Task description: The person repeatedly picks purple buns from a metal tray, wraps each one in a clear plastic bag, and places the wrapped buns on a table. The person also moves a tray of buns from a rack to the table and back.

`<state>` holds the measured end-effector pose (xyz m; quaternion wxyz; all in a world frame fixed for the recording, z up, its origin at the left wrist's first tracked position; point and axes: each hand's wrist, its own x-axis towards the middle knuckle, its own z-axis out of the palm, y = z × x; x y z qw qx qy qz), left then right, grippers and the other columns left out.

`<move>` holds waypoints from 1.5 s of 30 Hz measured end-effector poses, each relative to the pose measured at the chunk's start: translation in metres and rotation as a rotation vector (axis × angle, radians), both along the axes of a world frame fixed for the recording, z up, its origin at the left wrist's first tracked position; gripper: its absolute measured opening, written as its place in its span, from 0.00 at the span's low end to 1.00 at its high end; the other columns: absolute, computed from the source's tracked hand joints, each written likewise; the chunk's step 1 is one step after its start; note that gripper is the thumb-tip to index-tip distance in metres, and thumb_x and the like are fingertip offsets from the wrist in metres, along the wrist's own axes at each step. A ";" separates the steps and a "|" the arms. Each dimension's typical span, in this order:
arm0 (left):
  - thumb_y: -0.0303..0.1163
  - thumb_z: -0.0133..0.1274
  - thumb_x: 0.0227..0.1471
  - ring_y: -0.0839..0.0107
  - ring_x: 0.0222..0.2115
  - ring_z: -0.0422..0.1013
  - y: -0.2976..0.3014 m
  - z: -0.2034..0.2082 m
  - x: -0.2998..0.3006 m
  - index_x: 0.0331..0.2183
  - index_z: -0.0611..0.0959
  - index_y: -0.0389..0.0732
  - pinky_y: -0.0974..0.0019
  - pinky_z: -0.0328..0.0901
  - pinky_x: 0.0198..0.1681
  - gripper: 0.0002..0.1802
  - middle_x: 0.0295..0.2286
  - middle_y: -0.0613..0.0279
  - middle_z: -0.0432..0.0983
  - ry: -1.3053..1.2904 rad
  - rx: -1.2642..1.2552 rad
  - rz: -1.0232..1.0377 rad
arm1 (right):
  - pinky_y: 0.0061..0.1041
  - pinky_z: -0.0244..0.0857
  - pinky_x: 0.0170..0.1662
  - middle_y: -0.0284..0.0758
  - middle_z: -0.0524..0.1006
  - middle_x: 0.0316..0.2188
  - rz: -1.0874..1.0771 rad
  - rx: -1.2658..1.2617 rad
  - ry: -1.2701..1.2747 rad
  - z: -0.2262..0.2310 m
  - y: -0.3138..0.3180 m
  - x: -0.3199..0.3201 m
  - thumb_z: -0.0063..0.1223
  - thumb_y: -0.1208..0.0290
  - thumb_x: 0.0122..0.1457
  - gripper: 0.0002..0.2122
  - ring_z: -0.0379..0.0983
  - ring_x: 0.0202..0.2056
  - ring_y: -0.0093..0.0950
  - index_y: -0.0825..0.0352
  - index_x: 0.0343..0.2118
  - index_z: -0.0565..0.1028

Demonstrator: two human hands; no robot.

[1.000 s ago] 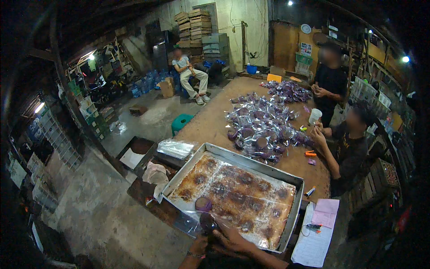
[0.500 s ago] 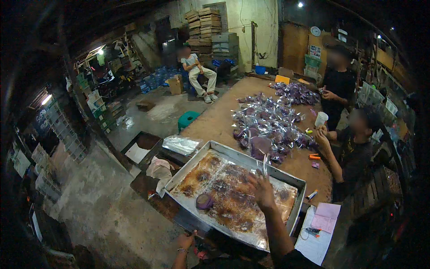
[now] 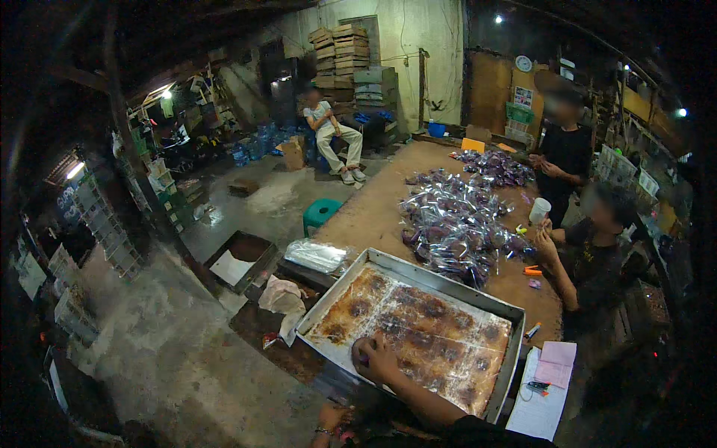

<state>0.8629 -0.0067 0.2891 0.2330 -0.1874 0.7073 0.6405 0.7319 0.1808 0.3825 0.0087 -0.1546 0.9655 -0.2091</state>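
Brown table (image 3: 366, 201): wrapped heap (image 3: 457, 216) beyond tray (image 3: 448, 286); right hand (image 3: 381, 363) grasping purple disc (image 3: 361, 354), left hand (image 3: 336, 415) unclear.

Round piece (image 3: 362, 357) purple-brown; tray (image 3: 448, 284) silver-grey (liner (image 3: 427, 322) blotched brown); stool (image 3: 322, 214) teal; cup (image 3: 539, 210) white.

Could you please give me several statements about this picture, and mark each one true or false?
1. The right hand touches the purple disc. True.
2. The left hand is inside the tray. False: the left hand is outside it, below its near edge.
3. The stool is red. False: it is green.
4. The pink paper is right of the tray. True.
5. The cloth is also right of the tray. False: it is left.
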 end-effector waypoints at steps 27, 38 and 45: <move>0.35 0.59 0.48 0.82 0.15 0.62 0.022 0.034 0.007 0.24 0.74 0.42 0.76 0.56 0.14 0.10 0.19 0.66 0.71 -0.027 0.453 0.591 | 0.33 0.67 0.44 0.47 0.74 0.39 -0.099 -0.479 -0.081 0.069 0.184 0.113 0.59 0.74 0.47 0.28 0.72 0.44 0.39 0.68 0.52 0.62; 0.30 0.55 0.51 0.79 0.24 0.68 0.115 0.125 0.043 0.32 0.76 0.39 0.73 0.64 0.25 0.06 0.25 0.67 0.73 0.243 0.449 0.621 | 0.25 0.68 0.41 0.37 0.77 0.35 0.042 -1.017 -0.523 0.056 0.085 0.163 0.60 0.75 0.49 0.25 0.73 0.34 0.22 0.63 0.53 0.68; 0.37 0.54 0.53 0.78 0.26 0.68 0.091 0.116 0.027 0.36 0.75 0.41 0.70 0.65 0.31 0.11 0.26 0.67 0.72 0.332 0.350 0.304 | 0.25 0.61 0.51 0.38 0.70 0.48 0.088 -1.243 -0.694 0.078 0.087 0.138 0.56 0.72 0.52 0.29 0.67 0.47 0.26 0.70 0.57 0.59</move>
